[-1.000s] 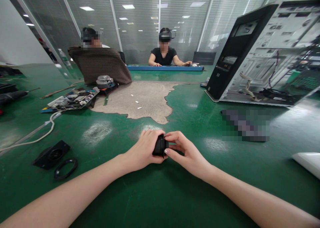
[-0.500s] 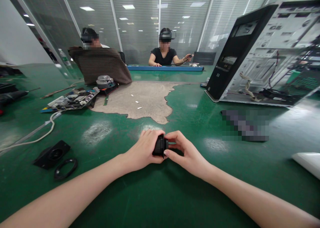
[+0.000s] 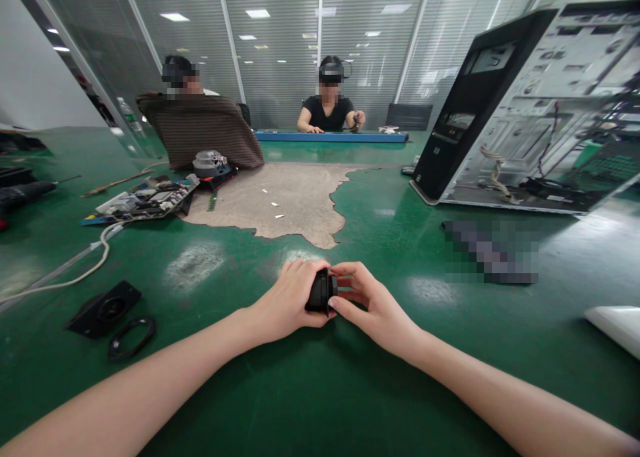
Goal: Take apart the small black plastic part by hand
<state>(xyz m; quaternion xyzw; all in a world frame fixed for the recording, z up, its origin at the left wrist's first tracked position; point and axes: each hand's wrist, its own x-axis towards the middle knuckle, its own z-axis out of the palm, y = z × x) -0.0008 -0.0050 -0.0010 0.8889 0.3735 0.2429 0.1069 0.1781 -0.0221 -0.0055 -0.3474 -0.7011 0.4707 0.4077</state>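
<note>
I hold a small black rounded plastic part [image 3: 321, 291] between both hands, low over the green work table [image 3: 300, 390], just in front of the bare worn grey patch [image 3: 280, 200] in its surface. My left hand [image 3: 287, 300] wraps around the part's left side, fingers curled tightly over its top and thumb underneath. My right hand [image 3: 373, 307] meets it from the right, thumb and forefinger narrowed to a pinch on the part's right edge, the other fingers bent loosely behind. The two hands touch at the part.

To my left on the table lie a flat square black speaker unit [image 3: 103, 308] and, just beside it, a thin black ring [image 3: 132, 337]. Farther off is a white cable [image 3: 75, 267] and a bare circuit board [image 3: 145, 200]. On my right stands an open grey computer case with a black front [image 3: 525, 110], tilted. Two other people sit across the table, one with hands [image 3: 357, 119] raised near a long blue tray [image 3: 330, 137].
</note>
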